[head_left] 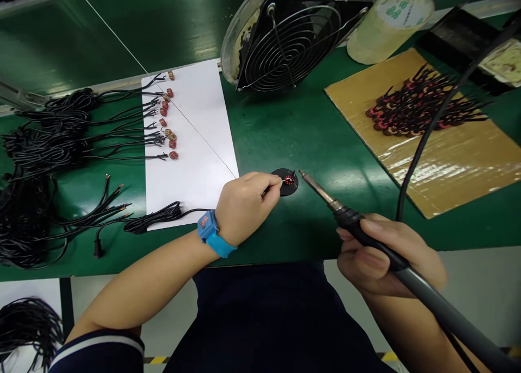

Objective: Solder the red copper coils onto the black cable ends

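My left hand, with a blue wrist strap, is pinched at the edge of a round black disc. Its fingertips hold a black cable beside a small red-wound ring that lies on the disc. The cable runs back under the hand to a coiled bundle. My right hand grips a soldering iron. The iron's tip points up and left, just right of the disc and apart from the ring. A thin solder wire slants down toward my left hand.
A white sheet bears several wound rings joined to cables, with black cable bundles to its left. A fan stands behind the disc. At right are a brown board with piled rings and a tape roll.
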Demonstrator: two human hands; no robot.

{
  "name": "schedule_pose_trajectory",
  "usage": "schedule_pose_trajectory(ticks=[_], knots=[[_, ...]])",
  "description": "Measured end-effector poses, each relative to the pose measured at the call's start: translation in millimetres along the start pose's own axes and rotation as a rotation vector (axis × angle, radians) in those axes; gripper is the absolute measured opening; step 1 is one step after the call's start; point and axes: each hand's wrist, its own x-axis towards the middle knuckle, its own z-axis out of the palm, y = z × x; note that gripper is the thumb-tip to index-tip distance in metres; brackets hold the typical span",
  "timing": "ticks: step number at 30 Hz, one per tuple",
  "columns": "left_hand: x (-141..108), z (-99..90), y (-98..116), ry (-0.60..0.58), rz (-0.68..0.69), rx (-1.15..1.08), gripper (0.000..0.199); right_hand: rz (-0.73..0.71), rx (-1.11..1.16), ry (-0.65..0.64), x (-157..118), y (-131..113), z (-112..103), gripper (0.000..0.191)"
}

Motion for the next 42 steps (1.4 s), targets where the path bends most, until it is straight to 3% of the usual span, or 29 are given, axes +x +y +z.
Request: schedule_pose_trajectory(ticks=[3, 8, 13, 17, 36, 42], knots=[[-0.3, 0.5, 0.3, 0.009, 0.0, -0.012, 0.013, -0.067, -0.04, 0.071, 9.7, -1.7, 0.4, 0.043], [0.8, -0.8, 0.9, 0.03, -0.009, -0.067, 0.01, -0.085, -0.165, 0.028, 28.5, -0.8, 9.0, 0.056], [2.5, -5.7, 2.3, 0.006, -0.084, -0.085, 0.008, -0.145, -0.186, -0.062, 44.9, -1.4, 22.0, 0.04], [3.7, -10.0, 3.7, -0.042, -0.113, -0.097, 0.009, -0.076, -0.139, -0.077, 53.9, -3.0, 28.3, 0.028], [2.2, -9.6, 0.5, -0.013, 0.026, -0.05, 0.012, -0.018, -0.169, -0.112, 63.1, -10.3, 35.3, 0.028], [0.9, -10.8, 0.6, -0.051, 0.031, -0.053, 0.012, 0.006, -0.178, -0.149, 62.8, -10.7, 36.1, 0.026]])
